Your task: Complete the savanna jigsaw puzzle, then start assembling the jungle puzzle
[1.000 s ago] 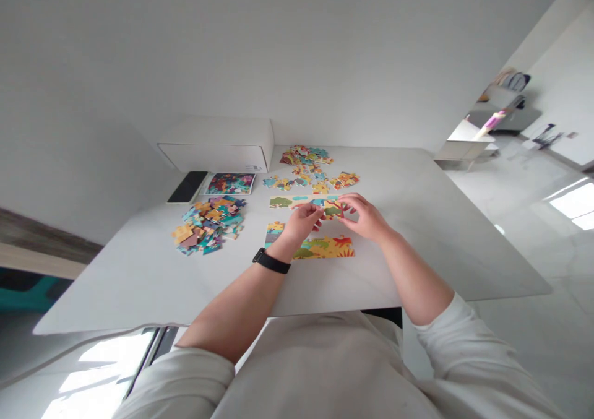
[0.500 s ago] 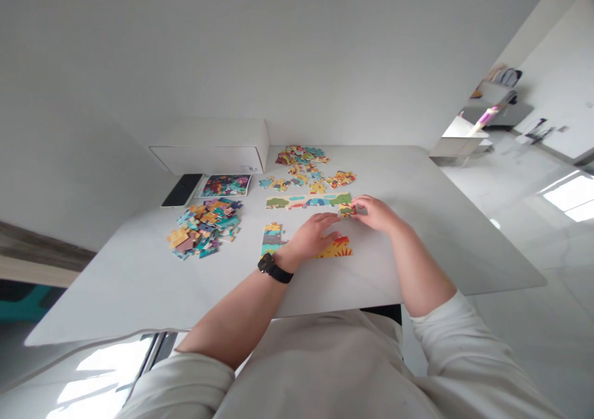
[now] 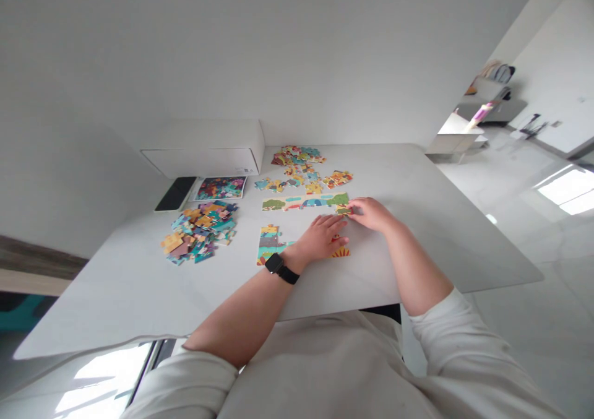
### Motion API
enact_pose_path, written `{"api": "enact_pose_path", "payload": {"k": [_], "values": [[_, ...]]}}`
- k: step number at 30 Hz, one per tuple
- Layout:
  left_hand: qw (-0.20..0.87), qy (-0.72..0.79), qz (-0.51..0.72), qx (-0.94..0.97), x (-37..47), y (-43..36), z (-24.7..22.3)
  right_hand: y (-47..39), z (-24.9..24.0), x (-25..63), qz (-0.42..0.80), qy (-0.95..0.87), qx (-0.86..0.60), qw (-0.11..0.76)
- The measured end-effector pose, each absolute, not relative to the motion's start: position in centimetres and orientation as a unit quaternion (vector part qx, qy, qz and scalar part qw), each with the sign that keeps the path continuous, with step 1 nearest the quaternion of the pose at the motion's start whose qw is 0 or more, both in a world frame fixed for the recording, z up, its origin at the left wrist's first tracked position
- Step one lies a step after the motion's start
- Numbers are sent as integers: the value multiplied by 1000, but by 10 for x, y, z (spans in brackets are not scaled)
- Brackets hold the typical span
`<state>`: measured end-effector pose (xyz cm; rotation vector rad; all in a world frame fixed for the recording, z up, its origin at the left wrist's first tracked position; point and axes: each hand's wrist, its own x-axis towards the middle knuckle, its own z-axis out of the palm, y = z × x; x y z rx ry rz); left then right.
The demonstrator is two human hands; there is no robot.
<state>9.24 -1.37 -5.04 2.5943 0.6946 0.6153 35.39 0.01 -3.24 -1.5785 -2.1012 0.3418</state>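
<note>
My right hand (image 3: pixel 372 214) pinches a puzzle piece (image 3: pixel 342 210) at the right end of a joined puzzle strip (image 3: pixel 301 203) showing trees and clouds. That piece lies just under the strip's right end. My left hand (image 3: pixel 321 239) rests with fingers spread over a lower joined puzzle section (image 3: pixel 268 243), covering much of its middle and right part. Yellow and red pieces (image 3: pixel 342 252) of this section show beyond my left fingers. Whether anything lies under the left palm is hidden.
A heap of loose puzzle pieces (image 3: pixel 199 230) lies at left, another pile (image 3: pixel 297 155) at the back. Between pile and strip are scattered pieces (image 3: pixel 314 187). A phone (image 3: pixel 175 194), a picture card (image 3: pixel 220 188) and a white box (image 3: pixel 199 161) stand along the table's back left.
My left hand has slid slightly right over the lower section, covering more of its red and yellow part. My right hand stays at the strip's right end. The view has shifted slightly.
</note>
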Motion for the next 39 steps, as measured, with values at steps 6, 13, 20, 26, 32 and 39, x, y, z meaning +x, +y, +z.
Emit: {"api": "enact_pose_path", "payload": {"k": [6,13,20,26,32,39], "values": [[208,249,232,917,93,-14,-52,-1,-29,354,118,-776,-574,233],[204,241,227,921,93,-14,-50,-1,-31,354,118,-777,-573,234],[212,241,228,919,93,-13,-51,1,-31,353,120,-778,-571,231],[207,248,219,921,93,-13,-51,1,-30,351,106,-782,-570,230],[174,254,201,930,92,-15,-48,-1,-29,348,73,-788,-583,185],[165,253,200,932,92,-15,-48,-2,-27,348,74,-778,-601,167]]}}
